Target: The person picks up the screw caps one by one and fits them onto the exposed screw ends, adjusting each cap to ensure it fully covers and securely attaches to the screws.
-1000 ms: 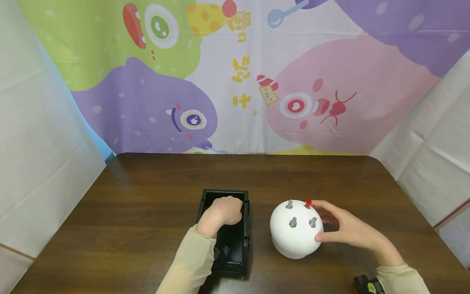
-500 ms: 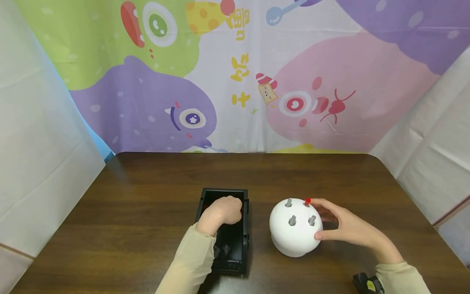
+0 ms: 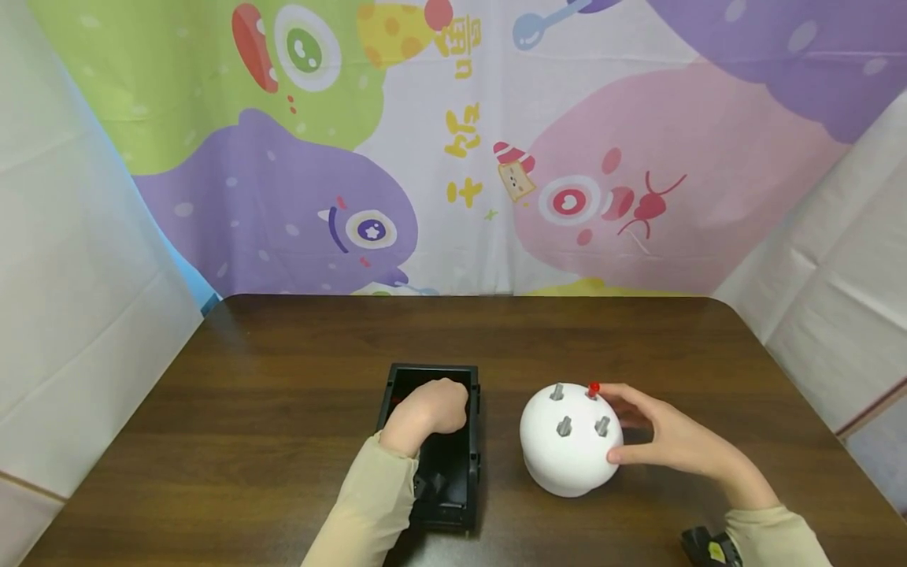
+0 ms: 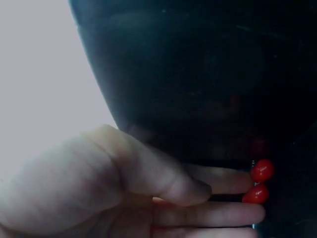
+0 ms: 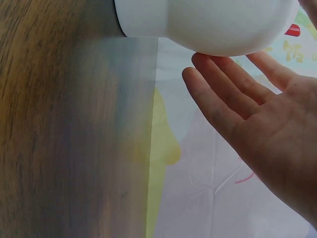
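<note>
In the head view my left hand [image 3: 434,409] reaches down into a black box [image 3: 473,472]. Up close in the left wrist view, its fingers extend toward two small glossy red balls [image 4: 262,170] at the fingertips; the thumb lies apart from them. A white dome-shaped object [image 3: 560,461] stands on the table, with several grey pegs [image 3: 564,426] on top and one red-tipped peg [image 3: 593,389] at its back right. My right hand [image 3: 669,437] touches the dome's right side, thumb in front and fingers behind. The right wrist view has those fingers fairly straight against the white surface [image 5: 223,29].
Dark pieces [image 3: 428,484] lie in the near end of the box. A black strapped device [image 3: 708,546] sits by the right sleeve. The brown wooden table [image 3: 234,441] meets a cartoon-printed cloth [image 3: 496,260] at the back, with white sheets at both sides.
The view shifts very slightly. Both hands, the box and the white dome stay practically where they were.
</note>
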`<state>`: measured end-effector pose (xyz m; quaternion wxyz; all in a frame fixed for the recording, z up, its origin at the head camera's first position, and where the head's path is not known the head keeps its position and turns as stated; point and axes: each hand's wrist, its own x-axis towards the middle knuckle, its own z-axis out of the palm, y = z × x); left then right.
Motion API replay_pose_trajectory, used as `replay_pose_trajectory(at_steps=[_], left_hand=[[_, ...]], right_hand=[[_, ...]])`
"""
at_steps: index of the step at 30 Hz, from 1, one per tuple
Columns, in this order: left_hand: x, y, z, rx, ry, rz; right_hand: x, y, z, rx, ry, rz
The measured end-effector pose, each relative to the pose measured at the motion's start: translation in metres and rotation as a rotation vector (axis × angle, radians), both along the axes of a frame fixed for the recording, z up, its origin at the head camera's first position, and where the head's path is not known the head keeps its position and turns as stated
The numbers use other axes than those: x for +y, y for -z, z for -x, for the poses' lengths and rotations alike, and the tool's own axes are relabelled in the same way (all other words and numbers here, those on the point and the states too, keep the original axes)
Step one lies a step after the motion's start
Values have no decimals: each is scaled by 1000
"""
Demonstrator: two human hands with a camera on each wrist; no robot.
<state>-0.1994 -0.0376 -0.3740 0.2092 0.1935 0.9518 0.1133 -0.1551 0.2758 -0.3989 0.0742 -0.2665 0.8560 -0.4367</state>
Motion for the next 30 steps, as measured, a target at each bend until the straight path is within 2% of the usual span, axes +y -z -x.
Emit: replay_pose_trajectory(at_steps=[7,14,22,30], left_hand=[[-2,4,2,57,-7,-20],[-3,1,0,111,1,-6],[-4,-3,-2,145,-7,17],[-4,-12,-9,216,1,23]], right_hand=[[0,0,0,-2,-4,0],[0,0,0,-1,5,-5],[-1,-1,0,4,0,-5],[0,-2,-1,-4,12,-19]])
